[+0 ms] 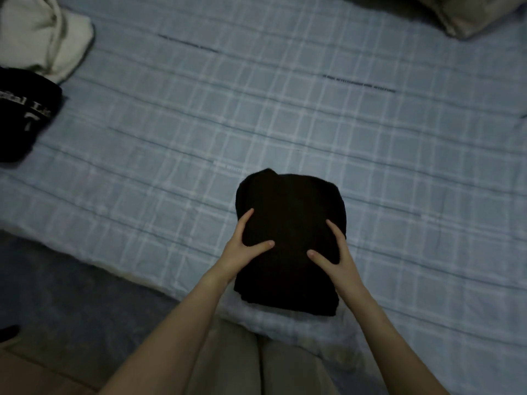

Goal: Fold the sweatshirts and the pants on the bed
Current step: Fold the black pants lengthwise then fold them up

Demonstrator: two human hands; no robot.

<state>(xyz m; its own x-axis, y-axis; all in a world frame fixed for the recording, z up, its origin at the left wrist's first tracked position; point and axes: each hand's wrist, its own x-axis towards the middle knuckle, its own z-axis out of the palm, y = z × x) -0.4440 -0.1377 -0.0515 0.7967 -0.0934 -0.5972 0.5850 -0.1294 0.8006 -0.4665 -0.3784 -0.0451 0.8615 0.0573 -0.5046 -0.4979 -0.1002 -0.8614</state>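
A black garment (289, 212), folded into a compact thick bundle, lies near the front edge of the bed (256, 95). My left hand (242, 246) grips its left side, thumb on top and fingers along the edge. On the bundle's right side my right hand (335, 252) holds it the same way. At the far left lie a folded black garment with white lettering (22, 115) and, behind it, a cream garment (42, 35).
The bed has a pale blue checked sheet. A grey-brown pillow or cushion (473, 15) sits at the back right corner. The floor (57, 295) shows at the lower left, and my legs in beige trousers (256, 366) stand against the bed's front edge.
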